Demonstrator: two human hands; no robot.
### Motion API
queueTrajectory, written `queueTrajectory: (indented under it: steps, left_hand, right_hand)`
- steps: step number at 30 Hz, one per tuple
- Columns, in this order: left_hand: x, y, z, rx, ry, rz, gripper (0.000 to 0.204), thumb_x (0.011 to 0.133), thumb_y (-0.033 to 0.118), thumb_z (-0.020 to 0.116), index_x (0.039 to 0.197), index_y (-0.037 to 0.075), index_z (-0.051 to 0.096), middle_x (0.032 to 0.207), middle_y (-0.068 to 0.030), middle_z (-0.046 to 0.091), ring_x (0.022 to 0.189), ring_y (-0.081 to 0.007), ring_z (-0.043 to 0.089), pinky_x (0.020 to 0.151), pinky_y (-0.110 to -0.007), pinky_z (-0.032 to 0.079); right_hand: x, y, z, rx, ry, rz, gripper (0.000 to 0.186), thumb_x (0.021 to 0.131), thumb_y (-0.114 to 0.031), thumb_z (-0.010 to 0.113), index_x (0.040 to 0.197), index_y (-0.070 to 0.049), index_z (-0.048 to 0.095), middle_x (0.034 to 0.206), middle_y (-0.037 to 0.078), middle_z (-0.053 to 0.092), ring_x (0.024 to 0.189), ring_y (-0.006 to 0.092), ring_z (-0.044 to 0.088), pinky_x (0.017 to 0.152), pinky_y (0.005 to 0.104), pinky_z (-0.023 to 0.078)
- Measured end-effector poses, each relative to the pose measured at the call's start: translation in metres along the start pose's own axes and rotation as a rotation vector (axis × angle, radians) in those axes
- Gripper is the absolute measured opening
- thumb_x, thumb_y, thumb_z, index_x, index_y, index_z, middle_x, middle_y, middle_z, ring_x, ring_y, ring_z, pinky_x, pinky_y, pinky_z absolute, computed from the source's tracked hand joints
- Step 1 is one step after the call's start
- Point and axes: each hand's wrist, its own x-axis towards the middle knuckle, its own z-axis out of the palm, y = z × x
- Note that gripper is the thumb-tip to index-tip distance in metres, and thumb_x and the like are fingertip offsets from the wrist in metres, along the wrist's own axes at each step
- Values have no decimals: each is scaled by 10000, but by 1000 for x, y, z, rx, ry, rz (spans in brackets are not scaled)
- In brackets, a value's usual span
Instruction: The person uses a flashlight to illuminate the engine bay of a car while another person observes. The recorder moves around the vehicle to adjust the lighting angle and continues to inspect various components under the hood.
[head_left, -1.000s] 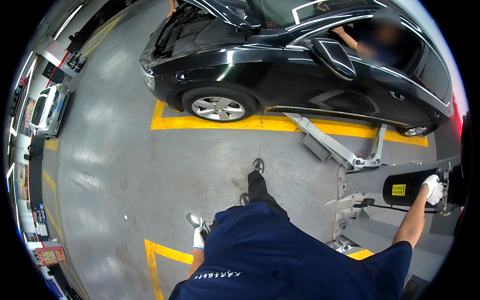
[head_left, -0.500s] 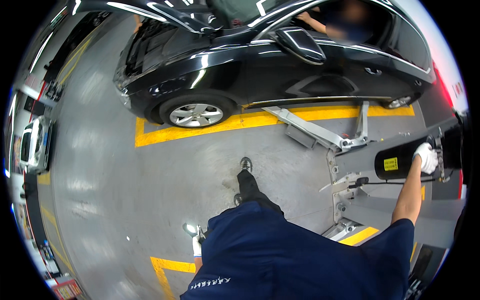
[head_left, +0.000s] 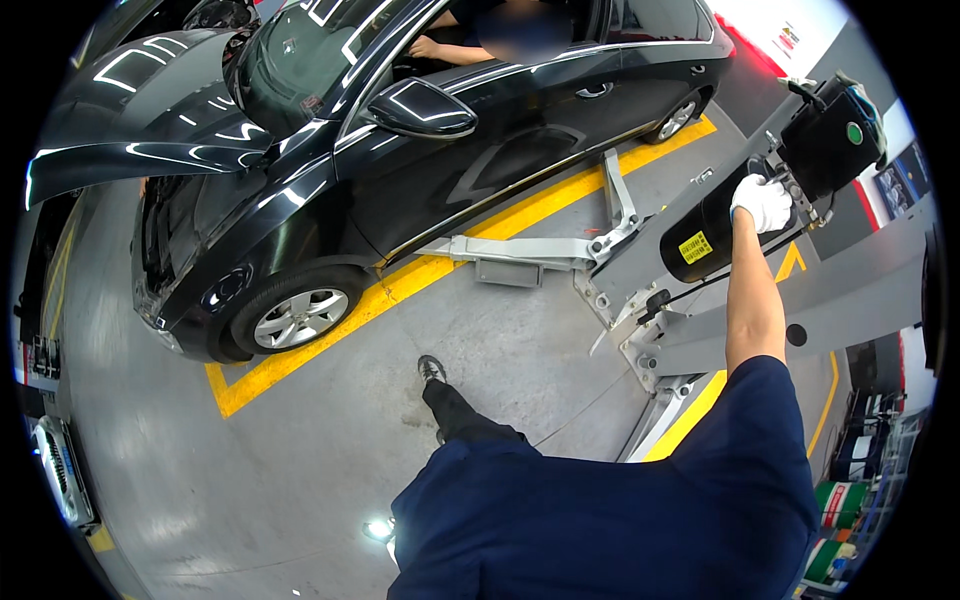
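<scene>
My right hand [head_left: 760, 203], in a white glove, is curled at the top of a black cylinder [head_left: 700, 245] on the grey lift post [head_left: 635, 290], among metal fittings [head_left: 798, 195]. What its fingers grip is hidden. A black box [head_left: 825, 140] with a green button sits just beyond. My left hand [head_left: 390, 549] is mostly hidden by my navy shirt [head_left: 560, 510]; a sliver of white glove shows below the small lit lamp [head_left: 380, 529] that it holds.
A black car [head_left: 510, 150] with raised bonnet stands ahead, a person's hand [head_left: 425, 48] inside its window. Lift arms [head_left: 520, 250] reach toward its sill over yellow floor lines [head_left: 240, 390]. Green drums [head_left: 840, 500] stand at lower right, a silver car [head_left: 62, 470] at left.
The view has swung right, so the car and post sit differently in it. My right hand stays at the fittings, while my left hand and lamp have become mostly hidden by my shirt.
</scene>
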Motion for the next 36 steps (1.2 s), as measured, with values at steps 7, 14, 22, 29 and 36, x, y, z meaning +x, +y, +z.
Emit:
queueTrajectory:
  steps: [7, 14, 22, 29, 36]
  left_hand:
    - [-3, 1, -7, -14, 2, 8, 215, 943, 251, 610, 1047, 69, 659, 892, -120, 709, 803, -297, 704, 776, -431, 611]
    - [-11, -6, -41, -77, -44, 39, 214, 944, 241, 609, 1063, 71, 658, 898, -118, 709, 808, -297, 704, 781, -432, 610]
    - [-8, -23, -70, -151, -63, -9, 208, 946, 220, 612, 1095, 81, 656, 895, -105, 699, 817, -291, 699, 791, -432, 607]
    - [-13, -24, -64, -140, 14, -12, 138, 953, 240, 621, 979, 107, 645, 856, -68, 677, 772, -255, 669, 738, -413, 581]
    - [-48, -4, -28, -97, 32, -5, 160, 951, 252, 626, 974, 95, 640, 853, -80, 678, 766, -260, 668, 733, -415, 587]
  right_hand:
    - [-6, -12, -11, -40, 49, -12, 398, 877, -415, 626, 1025, -69, 758, 1132, 145, 691, 1115, 328, 639, 995, 502, 473]
    - [3, -25, -77, -155, -299, 15, 470, 912, -412, 519, 1083, -109, 834, 1141, 166, 791, 1080, 361, 760, 932, 486, 587]
    - [33, 23, 46, -99, -212, 3, 546, 883, -513, 490, 1062, -117, 821, 1137, 139, 786, 1057, 351, 747, 882, 514, 560]
    - [34, 13, 61, -128, -198, 11, 556, 887, -531, 470, 1114, -136, 789, 1169, 128, 760, 1086, 339, 722, 927, 517, 528]
    - [36, 18, 62, -144, -156, 1, 555, 889, -524, 479, 1119, -119, 782, 1178, 142, 750, 1093, 347, 716, 929, 524, 527]
